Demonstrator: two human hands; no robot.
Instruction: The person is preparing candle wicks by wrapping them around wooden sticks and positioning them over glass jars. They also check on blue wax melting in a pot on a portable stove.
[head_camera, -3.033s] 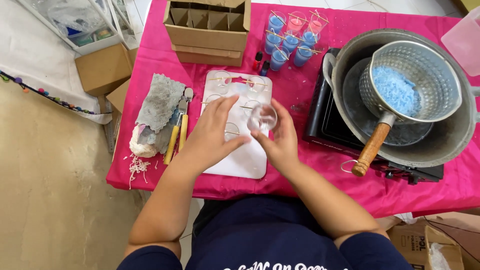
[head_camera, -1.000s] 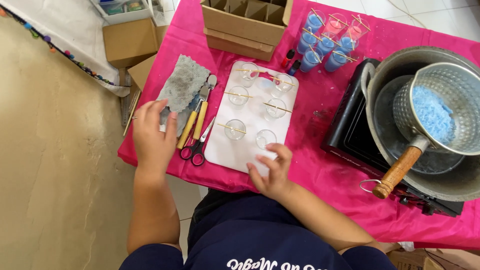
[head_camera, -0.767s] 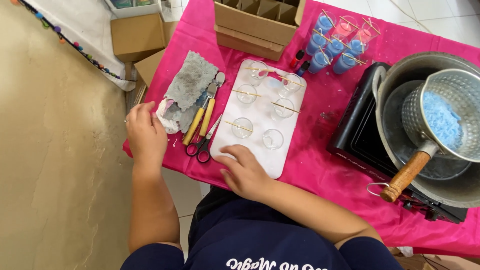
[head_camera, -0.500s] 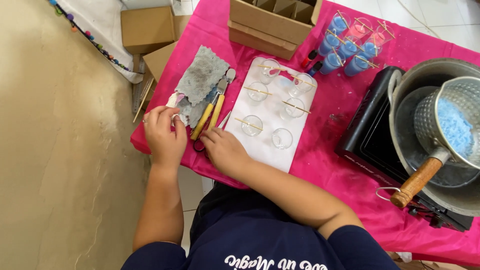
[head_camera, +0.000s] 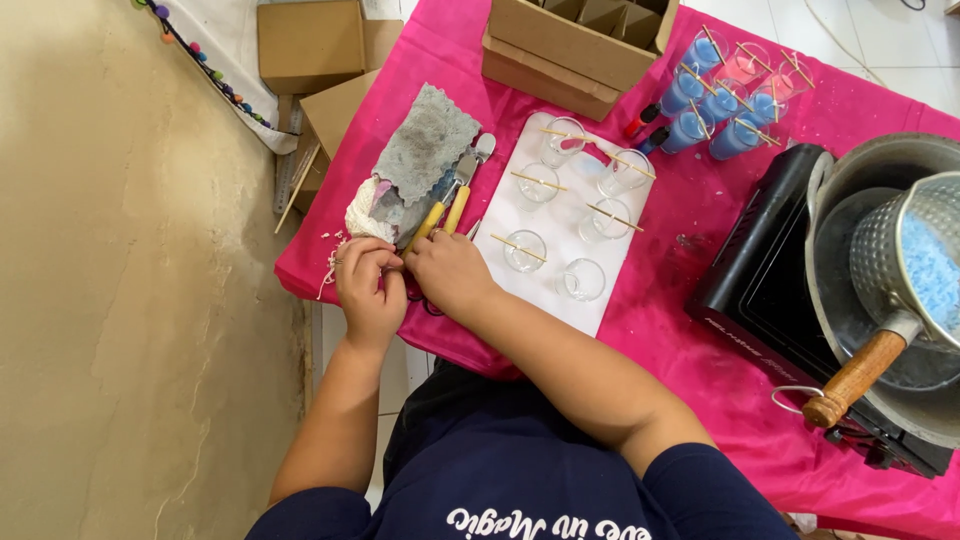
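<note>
**A:** Wick strands, that loose whitish bundle (head_camera: 366, 215) at the near left corner of the bright pink tablecloth (head_camera: 700, 330), is where both your hands meet.

**B:** Yep. Your left hand (head_camera: 368, 290) is curled in tight, fingertips pinched against the right hand's. Whether there's a strand between them, I can't tell, too small.

**A:** Your right hand (head_camera: 450, 272) is bunched narrow too, knuckles up, touching the left. It covers most of the dark-handled scissors (head_camera: 425, 303).

**B:** Just beyond your hands are two yellow-handled metal tools (head_camera: 448, 205), half under a grey scalloped cloth (head_camera: 425, 150).

**A:** Right of them the white plastic cutting board (head_camera: 600, 300) carries six clear glass cups (head_camera: 524, 250), most with a wooden stick across the rim.

**B:** Far side: a brown cardboard divider box (head_camera: 575, 45) and blue-filled glasses (head_camera: 700, 100). Far right, a dimpled metal saucepan (head_camera: 890, 260) of pale blue flakes sits inside a bigger pot on a black stove (head_camera: 760, 280).
</note>
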